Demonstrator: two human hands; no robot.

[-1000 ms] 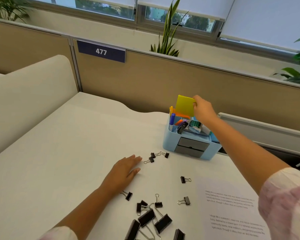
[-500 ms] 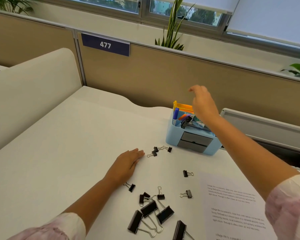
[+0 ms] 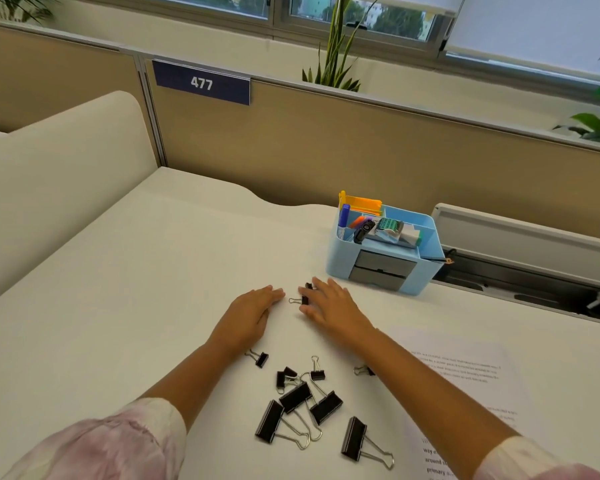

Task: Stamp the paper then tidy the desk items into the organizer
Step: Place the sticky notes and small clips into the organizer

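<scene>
Your left hand [image 3: 253, 311] lies flat on the white bench [image 3: 118, 289], fingers straight and relaxed, holding nothing. Your right hand [image 3: 329, 306] rests just beside it, fingers spread and laid over two small black binder clips [image 3: 305, 299]; the fingertips touch them, though I cannot tell whether any finger is curled round one (the hand covers most of the nearer clip). The blue organizer [image 3: 426, 268] stands just beyond your right hand, near the back edge of the bench, with an orange pad [image 3: 364, 205], a blue marker [image 3: 343, 216] and a green-labelled item [image 3: 390, 226] in its top compartments and two grey drawers [image 3: 380, 270] in front. A loose cluster of larger binder clips [image 3: 305, 407] lies between your forearms, with one small clip [image 3: 261, 359] just beside your left wrist. The printed paper [image 3: 465, 375] lies flat under and to the right of your right forearm.
</scene>
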